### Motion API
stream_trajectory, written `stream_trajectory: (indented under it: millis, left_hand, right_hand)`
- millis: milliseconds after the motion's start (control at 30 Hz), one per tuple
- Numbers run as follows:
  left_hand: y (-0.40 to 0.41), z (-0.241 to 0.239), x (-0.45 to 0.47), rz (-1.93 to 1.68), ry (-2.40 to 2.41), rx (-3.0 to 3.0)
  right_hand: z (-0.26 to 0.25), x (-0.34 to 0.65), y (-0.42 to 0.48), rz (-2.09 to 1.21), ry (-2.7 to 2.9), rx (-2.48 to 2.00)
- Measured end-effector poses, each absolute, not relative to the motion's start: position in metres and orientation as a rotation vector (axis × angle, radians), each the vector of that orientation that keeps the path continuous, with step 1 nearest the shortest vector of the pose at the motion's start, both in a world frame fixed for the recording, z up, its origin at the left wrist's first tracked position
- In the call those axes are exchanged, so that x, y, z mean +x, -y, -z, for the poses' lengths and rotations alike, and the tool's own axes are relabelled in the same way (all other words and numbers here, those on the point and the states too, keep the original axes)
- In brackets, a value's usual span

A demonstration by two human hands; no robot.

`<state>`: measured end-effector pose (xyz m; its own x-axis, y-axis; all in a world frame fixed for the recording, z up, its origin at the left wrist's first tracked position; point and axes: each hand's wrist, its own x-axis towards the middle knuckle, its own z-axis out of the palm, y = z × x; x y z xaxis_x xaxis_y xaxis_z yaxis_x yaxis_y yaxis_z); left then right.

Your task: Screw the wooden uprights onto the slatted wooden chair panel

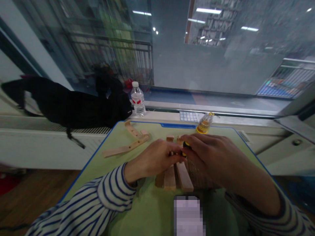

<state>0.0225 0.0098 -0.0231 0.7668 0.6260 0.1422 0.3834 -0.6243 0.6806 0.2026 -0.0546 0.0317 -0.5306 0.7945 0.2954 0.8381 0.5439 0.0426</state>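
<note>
My right hand (213, 154) is closed around a small black-and-yellow handle (186, 147), which looks like a short screwdriver's; its tip is hidden. Thumb and fingers of my left hand (158, 156) are pinched together right beside that handle, and what lies between them is hidden. Beneath both hands are two pale wooden strips, a left strip (169, 180) and a right strip (185, 178), lying side by side lengthwise over a brown block (200, 175). My hands cover the strips' middle parts.
Wooden pieces with holes, joined in an angled shape (137, 141), lie at the table's left. A yellow-labelled bottle (204, 124) stands at the far edge; a blurred phone-like object (189, 216) is in front. A water bottle (138, 101) and black bag (81, 106) sit by the window.
</note>
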Motion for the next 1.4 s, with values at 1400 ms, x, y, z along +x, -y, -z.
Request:
stream_trajectory:
  millis: [1400]
  left_hand:
    - [-0.004,0.016,0.023,-0.445,-0.889,2.425]
  right_hand:
    - [-0.035,0.205,0.055,0.047,2.579,-1.294]
